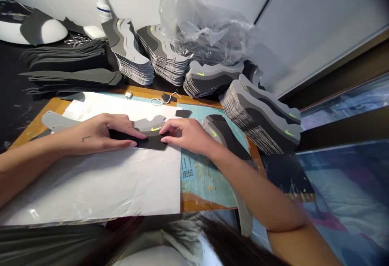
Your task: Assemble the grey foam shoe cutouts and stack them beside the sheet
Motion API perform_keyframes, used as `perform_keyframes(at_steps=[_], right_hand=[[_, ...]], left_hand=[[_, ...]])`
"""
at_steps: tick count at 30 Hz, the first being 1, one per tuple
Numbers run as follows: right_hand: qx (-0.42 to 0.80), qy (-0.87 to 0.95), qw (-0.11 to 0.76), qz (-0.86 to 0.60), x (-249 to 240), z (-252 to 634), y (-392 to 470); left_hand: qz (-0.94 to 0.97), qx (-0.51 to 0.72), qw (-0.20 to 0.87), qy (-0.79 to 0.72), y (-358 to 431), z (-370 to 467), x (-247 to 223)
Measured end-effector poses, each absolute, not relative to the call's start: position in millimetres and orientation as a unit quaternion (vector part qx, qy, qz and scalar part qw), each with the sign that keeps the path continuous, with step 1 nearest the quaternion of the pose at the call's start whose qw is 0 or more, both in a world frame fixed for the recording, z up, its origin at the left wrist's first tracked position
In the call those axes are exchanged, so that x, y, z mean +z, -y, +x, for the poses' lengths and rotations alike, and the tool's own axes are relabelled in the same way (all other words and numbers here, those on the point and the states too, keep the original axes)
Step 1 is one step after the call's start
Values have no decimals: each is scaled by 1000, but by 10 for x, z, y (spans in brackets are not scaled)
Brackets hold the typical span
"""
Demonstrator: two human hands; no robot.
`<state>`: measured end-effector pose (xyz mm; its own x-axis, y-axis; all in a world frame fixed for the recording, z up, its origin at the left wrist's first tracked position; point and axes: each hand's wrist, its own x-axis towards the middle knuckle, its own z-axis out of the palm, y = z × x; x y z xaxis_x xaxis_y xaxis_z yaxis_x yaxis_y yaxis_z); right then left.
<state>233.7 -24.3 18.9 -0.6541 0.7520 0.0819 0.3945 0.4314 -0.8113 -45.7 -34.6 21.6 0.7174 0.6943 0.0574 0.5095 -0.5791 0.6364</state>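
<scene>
A grey and black shoe upper panel [153, 142] with a yellow-green swoosh lies on white paper [121, 185]. My left hand [103, 133] rests over its left and middle part, index finger and thumb stretched out and apart, the index tip on the black area. At the panel's right end, my right hand [185, 134] pinches the edge between thumb and index finger, close to the swoosh. The panel's underside is hidden. A second swoosh panel [214, 130] lies right of my right hand, partly over a black piece and partly behind my forearm.
Along the back stand stacks of swoosh panels [133, 55] and dark cut pieces [73, 75]. Another tall stack [258, 116] stands at the right. Behind are a clear plastic bag [206, 19] and a white bottle [103, 7]. White string [159, 101] lies at the board's far edge.
</scene>
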Motion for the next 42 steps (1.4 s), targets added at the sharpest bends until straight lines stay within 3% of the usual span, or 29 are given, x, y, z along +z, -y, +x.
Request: perform_keyframes(at_steps=[13,33,42], right_hand=[[388,831,226,-329,226,2366,205],[257,889,217,-309,125,2361,148],[147,892,181,-386,164,2351,239]], left_hand=[[874,148,298,-354,348,-512,118],[873,125,320,-347,388,-421,234],[884,108,319,-325,377,-457,201]])
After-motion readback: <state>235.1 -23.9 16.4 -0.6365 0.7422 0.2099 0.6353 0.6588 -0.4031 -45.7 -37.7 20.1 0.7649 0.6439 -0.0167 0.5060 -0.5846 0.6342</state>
